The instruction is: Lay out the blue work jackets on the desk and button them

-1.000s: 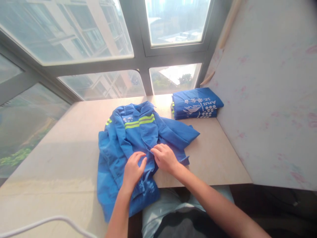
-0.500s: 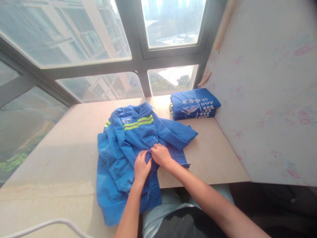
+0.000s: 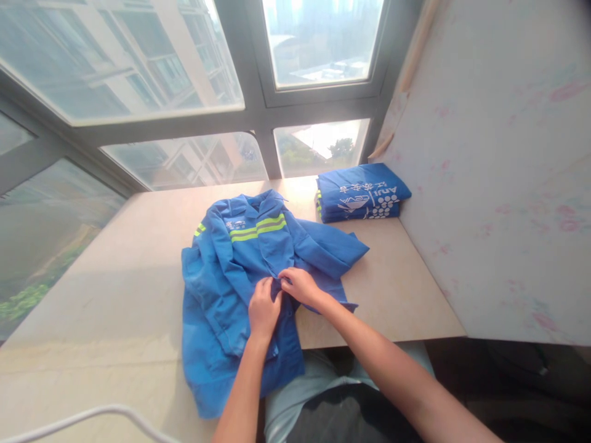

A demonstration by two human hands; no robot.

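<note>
A blue work jacket (image 3: 244, 258) with yellow-green and grey reflective stripes across the chest lies front up on the table, its collar toward the window. Its lower front hangs toward me over the near edge. My left hand (image 3: 265, 307) grips the front opening at the jacket's middle, fingers bent into the cloth. Right beside it, my right hand (image 3: 298, 287) pinches the other side of the same opening. Both sets of fingertips nearly meet, and what lies exactly between them is hidden.
A stack of folded blue garments (image 3: 360, 194) with white printing sits at the back right against the patterned wall (image 3: 498, 184). Windows with grey frames (image 3: 263, 123) rise behind the pale table (image 3: 115, 277). A white cable (image 3: 106, 409) curves across the lower left.
Both hands stay at the front opening with only slight finger movement. The jacket's lower front edge has shifted a little to the right.
</note>
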